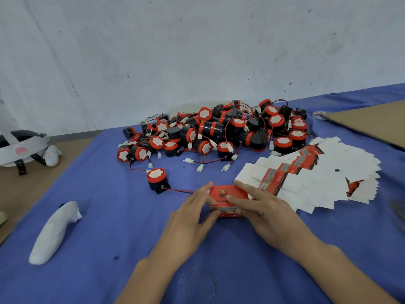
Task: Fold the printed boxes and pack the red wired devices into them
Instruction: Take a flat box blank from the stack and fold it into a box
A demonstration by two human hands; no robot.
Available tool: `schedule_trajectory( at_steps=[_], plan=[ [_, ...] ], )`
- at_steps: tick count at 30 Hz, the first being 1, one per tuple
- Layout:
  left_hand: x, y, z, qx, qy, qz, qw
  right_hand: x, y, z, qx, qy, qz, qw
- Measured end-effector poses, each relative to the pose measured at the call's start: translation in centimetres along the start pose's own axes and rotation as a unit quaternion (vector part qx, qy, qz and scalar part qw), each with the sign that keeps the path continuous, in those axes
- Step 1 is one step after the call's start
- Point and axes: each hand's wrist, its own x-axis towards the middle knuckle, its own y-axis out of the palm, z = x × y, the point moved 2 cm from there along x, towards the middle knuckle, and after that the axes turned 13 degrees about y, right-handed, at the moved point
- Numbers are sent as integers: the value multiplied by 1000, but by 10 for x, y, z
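A red printed box (228, 195), folded into shape, sits on the blue cloth (109, 216) between my hands. My left hand (192, 213) grips its left side, thumb at the near edge and fingers along the top left. My right hand (260, 210) presses on its top and right side with fingers spread. One red-and-black wired device (156, 179) stands alone just left of the box, its red-black wire running toward my left hand. A large heap of the same devices (219, 130) lies farther back. Flat unfolded boxes (311, 174) are fanned out to the right.
A white controller-shaped object (54, 232) lies on the cloth at the left. A white headset with straps (22, 148) rests on the brown floor at far left. A cardboard sheet (372, 121) and a tape roll (317, 115) lie at the back right. A pale wall stands behind.
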Motion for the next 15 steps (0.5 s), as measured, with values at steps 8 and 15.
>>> schedule_trajectory(
  at_steps=[8,15],
  plan=[
    [30,-6,-49,-295,-37,-221,929,14,-20,39,495,121,-31,860],
    [47,-2,-64,-318,-68,-316,891,17,-5,71,562,142,-54,813]
  ],
)
